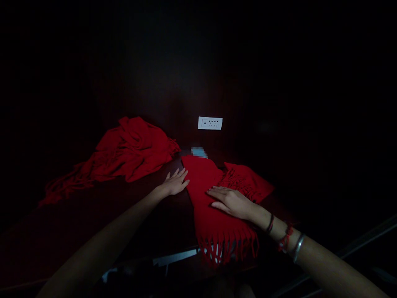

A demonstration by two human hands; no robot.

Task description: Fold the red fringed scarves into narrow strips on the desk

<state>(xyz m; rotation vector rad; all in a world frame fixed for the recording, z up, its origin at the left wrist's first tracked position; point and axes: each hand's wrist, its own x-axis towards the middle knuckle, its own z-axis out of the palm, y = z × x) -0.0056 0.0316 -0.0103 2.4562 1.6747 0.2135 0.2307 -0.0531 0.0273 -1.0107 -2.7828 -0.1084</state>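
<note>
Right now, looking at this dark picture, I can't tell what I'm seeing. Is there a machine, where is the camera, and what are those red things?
There is no machine here. These are a person's two bare hands, filmed by one camera worn on the head, looking forward and down. The left hand lies open at the edge of a fringed red scarf spread on the dark table. The right hand rests flat on top of it. Neither hand grips anything. Bracelets circle the right wrist. A second red scarf lies crumpled further left, and a white socket panel sits on the dark wall behind.
</note>
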